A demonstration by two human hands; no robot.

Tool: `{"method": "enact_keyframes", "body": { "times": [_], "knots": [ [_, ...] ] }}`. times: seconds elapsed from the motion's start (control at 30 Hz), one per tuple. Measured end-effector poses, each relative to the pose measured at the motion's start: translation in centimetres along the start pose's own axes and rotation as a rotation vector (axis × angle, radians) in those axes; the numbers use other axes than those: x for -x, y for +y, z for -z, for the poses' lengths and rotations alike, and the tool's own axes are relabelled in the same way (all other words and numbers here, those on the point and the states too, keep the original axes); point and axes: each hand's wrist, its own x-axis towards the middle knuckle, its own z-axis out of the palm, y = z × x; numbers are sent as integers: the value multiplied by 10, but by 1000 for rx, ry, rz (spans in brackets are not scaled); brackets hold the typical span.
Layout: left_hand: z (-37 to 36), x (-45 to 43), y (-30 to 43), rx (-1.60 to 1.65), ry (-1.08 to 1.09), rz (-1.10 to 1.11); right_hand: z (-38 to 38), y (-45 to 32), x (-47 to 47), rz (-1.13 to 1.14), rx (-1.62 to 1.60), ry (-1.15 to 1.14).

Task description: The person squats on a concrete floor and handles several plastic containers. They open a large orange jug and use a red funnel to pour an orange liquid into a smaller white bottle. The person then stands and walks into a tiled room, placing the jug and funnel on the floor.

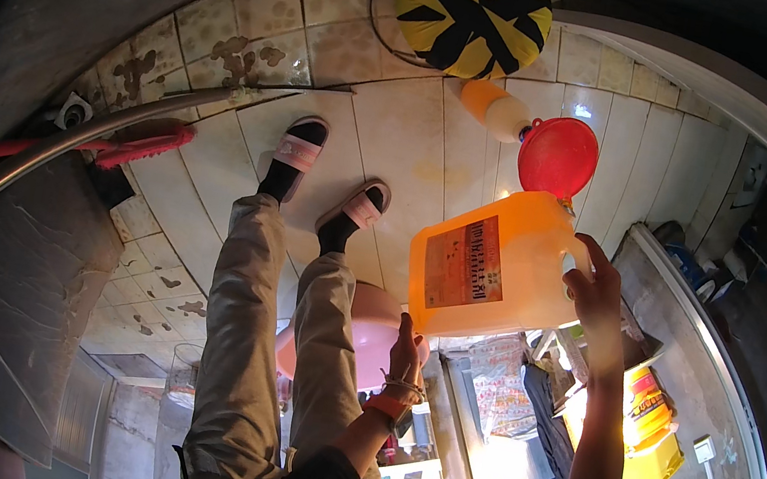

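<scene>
A large translucent jug of orange liquid (pixel 526 294), with a printed label, is tilted so that its mouth meets a red plastic funnel (pixel 557 154). My right hand (pixel 592 286) grips the jug's handle. At the jug's base, my left hand (pixel 408 354) supports the lower corner from below; its fingers are partly hidden. The funnel sits at the neck of a smaller plastic bottle (pixel 500 112), part full of orange liquid, on the tiled floor. The jug's mouth is mostly hidden, so whether liquid flows cannot be told.
A round yellow-and-black cushioned stool (pixel 473 11) stands close to the bottle. Pink basins (pixel 370 344) lie beside my legs. At the left are a metal rail (pixel 57 143) and a red brush (pixel 144 145). A yellow container (pixel 654 464), a door and a shelf with bottles are lower down.
</scene>
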Motion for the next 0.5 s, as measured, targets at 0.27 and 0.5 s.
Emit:
{"method": "enact_keyframes", "body": {
  "times": [0.27,0.5],
  "knots": [
    [0,3,1,-8,-16,-11,0,-3,0,38,71,5],
    [1,1,1,-18,7,-12,-1,3,0,30,14,9]
  ]
}}
